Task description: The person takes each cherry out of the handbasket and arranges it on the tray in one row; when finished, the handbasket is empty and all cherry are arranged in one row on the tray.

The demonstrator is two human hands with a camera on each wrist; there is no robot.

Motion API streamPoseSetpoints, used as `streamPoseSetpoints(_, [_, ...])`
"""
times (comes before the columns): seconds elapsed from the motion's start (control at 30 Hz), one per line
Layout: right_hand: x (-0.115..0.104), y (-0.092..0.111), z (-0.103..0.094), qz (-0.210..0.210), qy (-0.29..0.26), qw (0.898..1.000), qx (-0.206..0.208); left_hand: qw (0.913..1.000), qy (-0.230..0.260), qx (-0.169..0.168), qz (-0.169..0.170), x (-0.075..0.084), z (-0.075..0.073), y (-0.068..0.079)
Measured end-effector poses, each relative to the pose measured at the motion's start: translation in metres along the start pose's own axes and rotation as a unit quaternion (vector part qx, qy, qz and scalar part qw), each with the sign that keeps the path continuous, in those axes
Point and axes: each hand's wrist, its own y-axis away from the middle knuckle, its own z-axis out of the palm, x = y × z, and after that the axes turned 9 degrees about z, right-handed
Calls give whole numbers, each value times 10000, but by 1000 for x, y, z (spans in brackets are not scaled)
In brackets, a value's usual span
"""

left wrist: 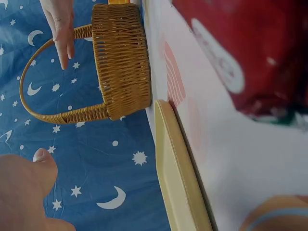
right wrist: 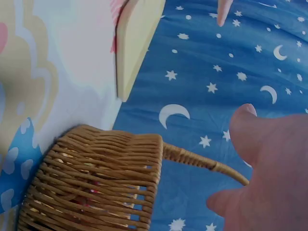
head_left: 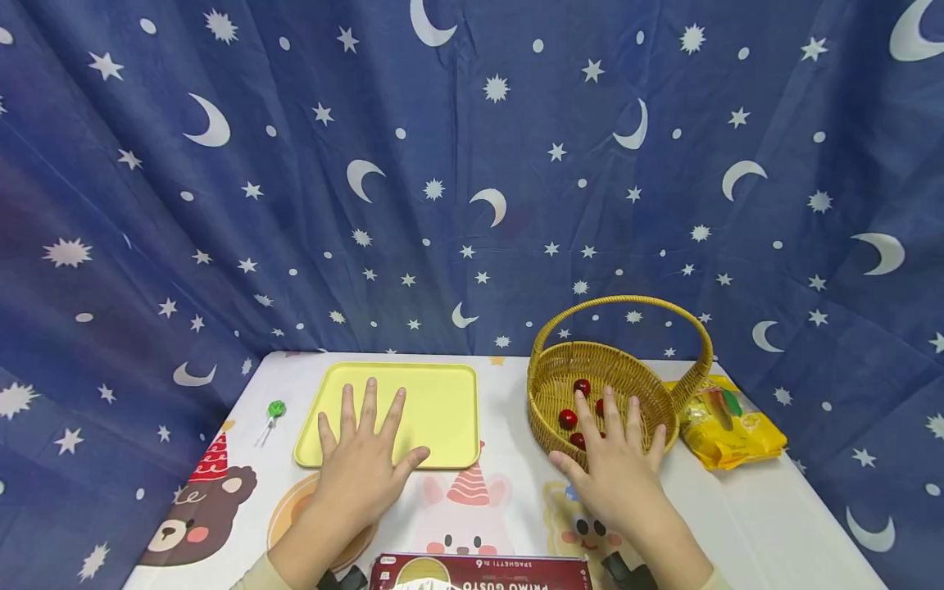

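My left hand (head_left: 363, 467), fingers spread and straight, hovers over the front edge of a yellow tray (head_left: 442, 410). The tray holds nothing. To the right my right hand (head_left: 619, 475), also spread wide, overlaps the near rim of a wicker basket (head_left: 542, 410) with a tall handle. Several dark red cherries (head_left: 567, 419) lie inside the basket, some partly hidden behind the fingers. In the right wrist view the right hand (right wrist: 274, 168) is beside the basket's handle, holding nothing. Neither hand grips anything.
A green lollipop (head_left: 276, 409) lies left of the tray. Right of the basket sits a yellow snack packet (head_left: 730, 426). At the front edge is a dark red spaghetti package (head_left: 479, 574). Behind the table hangs a blue curtain (head_left: 472, 164) with moons and stars.
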Motion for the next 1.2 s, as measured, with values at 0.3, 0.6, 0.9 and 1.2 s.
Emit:
streamPoseSetpoints(0.3, [22,-2,-29,238,-971,9946,-259,9944,939,-396,282,24,-3,-16])
streamPoseSetpoints(0.6, [78,-27,-50,770,-1688,9826,91,9682,2253,-340,1036,70,-4,-53])
streamPoseSetpoints(0.9, [120,-45,-38,1750,-2330,9565,113,9239,3478,-561,1493,115,18,-99])
streamPoseSetpoints(1.2, [129,-51,-23,2309,-3394,9111,-374,9027,3718,-1291,1739,157,44,-142])
